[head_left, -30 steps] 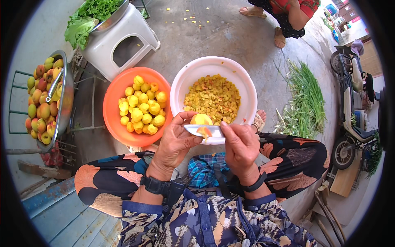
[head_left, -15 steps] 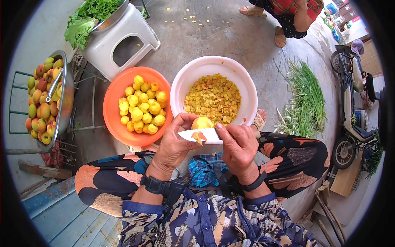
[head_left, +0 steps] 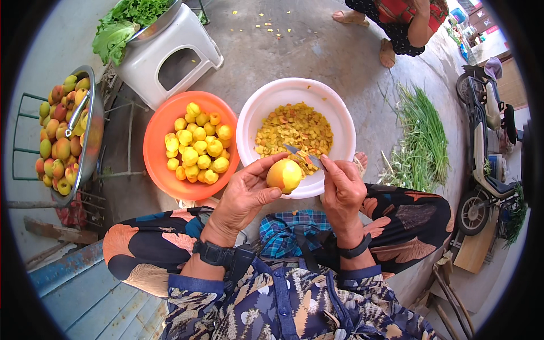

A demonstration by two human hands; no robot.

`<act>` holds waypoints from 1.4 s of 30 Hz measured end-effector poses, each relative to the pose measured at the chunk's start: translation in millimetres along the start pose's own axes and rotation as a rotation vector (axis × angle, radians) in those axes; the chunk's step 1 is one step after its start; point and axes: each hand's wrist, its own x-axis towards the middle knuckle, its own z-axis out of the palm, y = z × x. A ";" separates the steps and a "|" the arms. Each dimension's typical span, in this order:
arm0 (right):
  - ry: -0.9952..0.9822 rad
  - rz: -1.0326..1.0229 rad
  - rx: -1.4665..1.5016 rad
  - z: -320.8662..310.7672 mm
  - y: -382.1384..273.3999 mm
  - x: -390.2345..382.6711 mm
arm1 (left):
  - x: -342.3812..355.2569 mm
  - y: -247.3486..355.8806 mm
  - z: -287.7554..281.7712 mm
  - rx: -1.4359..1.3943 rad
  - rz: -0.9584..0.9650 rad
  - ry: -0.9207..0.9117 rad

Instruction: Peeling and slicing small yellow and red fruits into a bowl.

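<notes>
My left hand (head_left: 241, 198) grips a round yellow fruit (head_left: 285, 175), partly peeled, with a reddish-orange patch of skin on one side. Just to its right, my right hand (head_left: 344, 192) holds a small knife (head_left: 297, 152), its blade pointing up-left over the white basin (head_left: 258, 96), with bits of peel on it. That basin has a heap of small yellow peel pieces (head_left: 289, 127) in it. Beside it on the left, an orange basin (head_left: 156, 144) holds several peeled yellow fruits (head_left: 198, 147). A steel bowl (head_left: 93, 153) piled with unpeeled red-yellow fruits (head_left: 59, 136) sits at the far left.
A white stool (head_left: 153, 85) carries a bowl of leafy greens (head_left: 116, 31) at the upper left. Another person in sandals (head_left: 408, 25) is at the top right. Green stalks (head_left: 419, 141) lie on the floor at right, near a scooter (head_left: 481, 164) and a board (head_left: 476, 252).
The knife has left the fruit's front and moved up and right behind it, exposing the fruit. My right hand has risen slightly and shifted right; my left hand still grips the fruit.
</notes>
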 end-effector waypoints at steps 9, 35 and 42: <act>-0.069 0.013 0.072 6.0 -11.2 -3.4 | -2.7 2.0 1.2 0.116 0.074 0.013; -0.097 -0.314 0.006 5.7 -24.4 0.2 | 4.6 -9.0 -17.0 0.490 0.169 0.135; -0.111 -0.340 0.006 8.3 -24.5 -2.5 | 0.7 -9.0 -11.7 0.554 0.152 0.075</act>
